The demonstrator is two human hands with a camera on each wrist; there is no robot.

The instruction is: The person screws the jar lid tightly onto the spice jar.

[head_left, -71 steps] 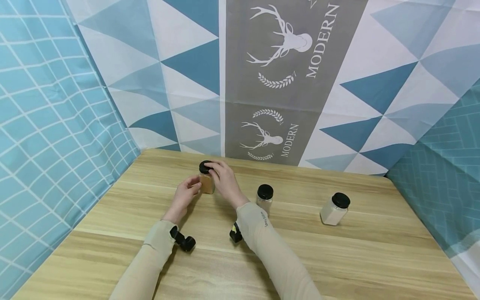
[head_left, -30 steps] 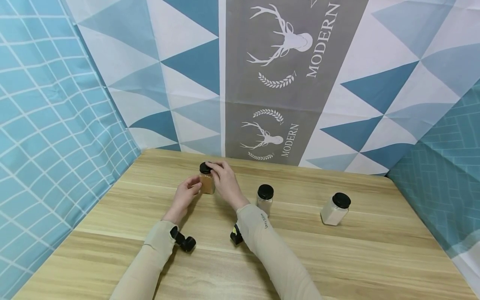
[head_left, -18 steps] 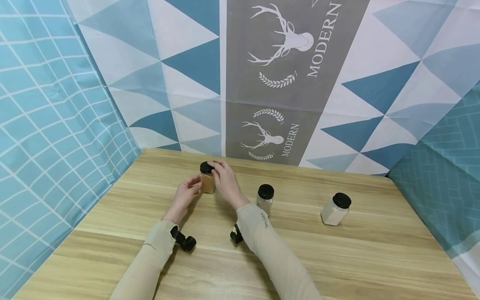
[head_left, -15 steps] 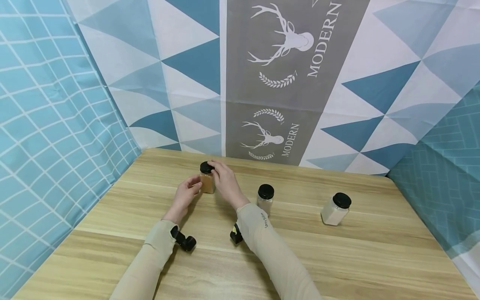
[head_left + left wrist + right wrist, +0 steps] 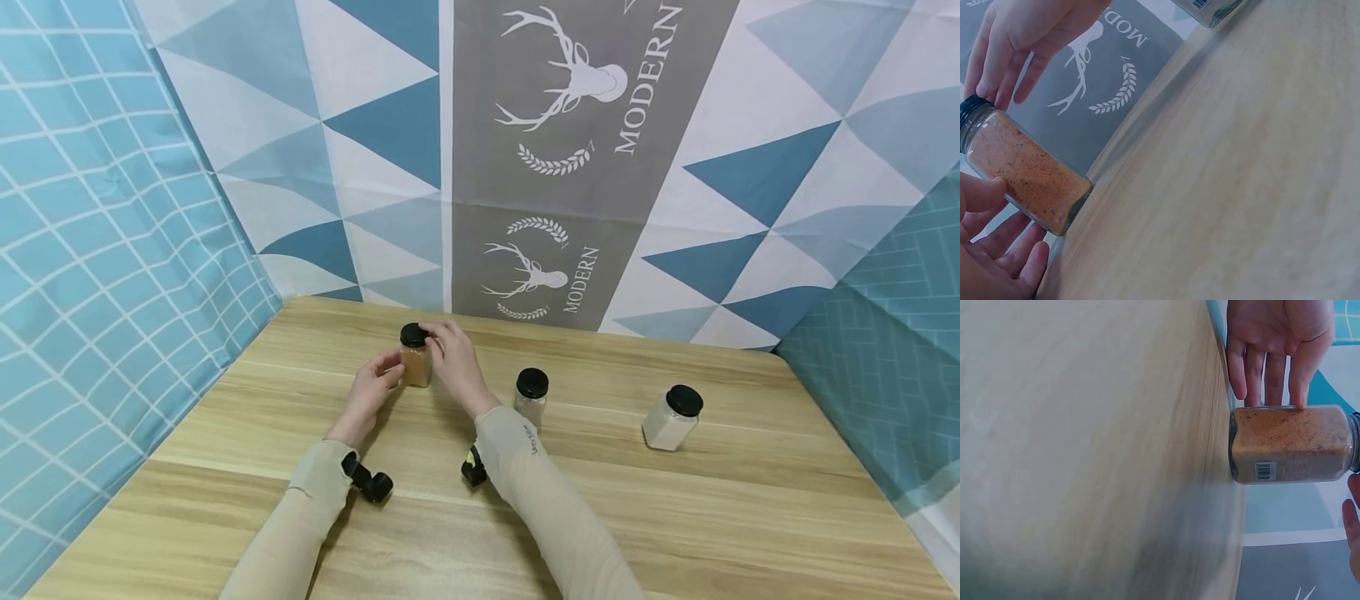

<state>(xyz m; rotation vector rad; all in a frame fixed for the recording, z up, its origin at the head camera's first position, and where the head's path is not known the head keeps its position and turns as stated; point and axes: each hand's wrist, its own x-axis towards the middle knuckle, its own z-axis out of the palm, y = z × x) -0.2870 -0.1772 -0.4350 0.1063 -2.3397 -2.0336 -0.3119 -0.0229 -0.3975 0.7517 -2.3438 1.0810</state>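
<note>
A square glass spice jar of orange-brown seasoning with dark flecks stands upright near the table's back left. Its black lid is on. My left hand holds the jar's body from the left; in the left wrist view the thumb lies on the glass and the fingers reach behind. From the right, my right hand has its fingertips at the lid's rim, where the left wrist view shows them bent down over it. A barcode label faces the right wrist camera.
A second black-lidded jar stands right of the right hand, partly hidden by the sleeve. Farther right is a third jar with pale contents. The wooden table ends at patterned cloth behind.
The right hand's fingers have slid back from over the lid's top to its right edge. The jar has barely shifted, and the left hand keeps its place.
</note>
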